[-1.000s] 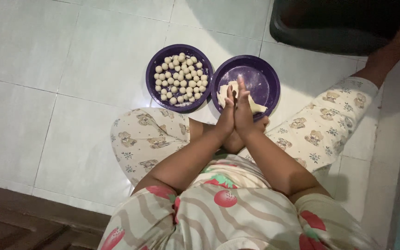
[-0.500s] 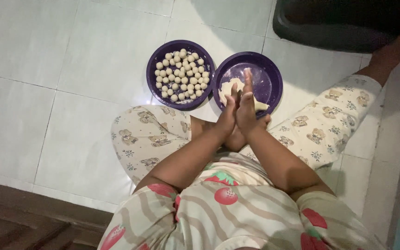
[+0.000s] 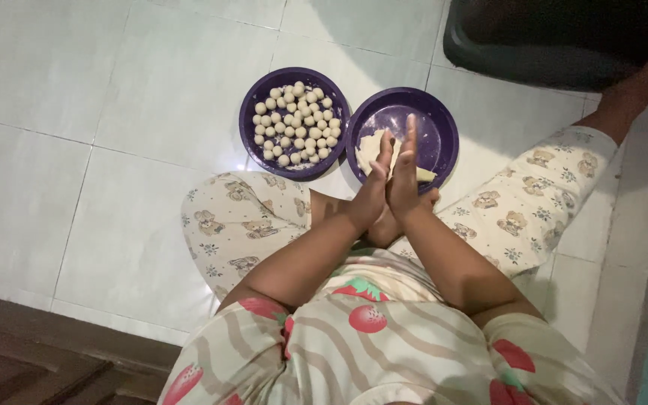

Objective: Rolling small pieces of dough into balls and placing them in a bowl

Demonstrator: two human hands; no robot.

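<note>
Two bare hands are pressing together palm to palm just above the person's folded legs, directly in front of the torso. Nearest the camera, a shirt [image 3: 369, 352] printed with strawberries and wavy bands is filling the lower edge of the view, and both forearms are converging from it toward the centre. The left hand [image 3: 373, 191] is lying flat against the right hand [image 3: 405, 174], with the fingers of both extended and pointing away from the body; the right fingertips are reaching slightly farther than the left. Whether anything is lying between the palms cannot be told, since the contact area is hidden. Pale trousers [image 3: 241, 225] with a bear print are covering the crossed legs on either side of the hands.

Just beyond the fingertips, a purple plate [image 3: 436, 127] is resting on the white tiled floor [image 3: 114, 112]. A lump of pale dough [image 3: 373, 148] is sitting in its near part, partly hidden behind the hands. Touching this plate on its left, a second purple plate [image 3: 260, 94] is holding many small dough balls [image 3: 294, 124] packed closely in one layer. Farthest away, a dark tub [image 3: 534, 45] is standing at the top right edge.
</note>
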